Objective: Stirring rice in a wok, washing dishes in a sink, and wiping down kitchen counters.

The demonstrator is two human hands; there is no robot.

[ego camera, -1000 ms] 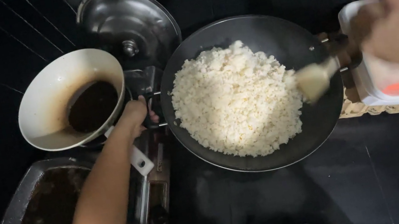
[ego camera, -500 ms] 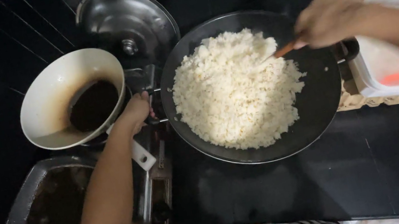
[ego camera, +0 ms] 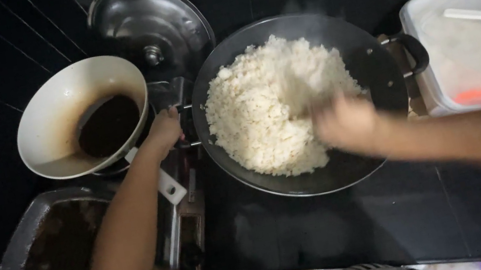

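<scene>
Rice (ego camera: 275,106) was mid-stir in the black wok (ego camera: 372,59); its left handle was gripped by the left hand (ego camera: 163,129). Right hand (ego camera: 348,126) was blurred, grip unclear. Steady bracing probably needed next.

Right hand (ego camera: 348,126) swung from wok's (ego camera: 372,59) right rim to over rice (ego camera: 264,117).

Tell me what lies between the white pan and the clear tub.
In the head view, the black wok of rice sits between the white pan and the clear tub.
</scene>
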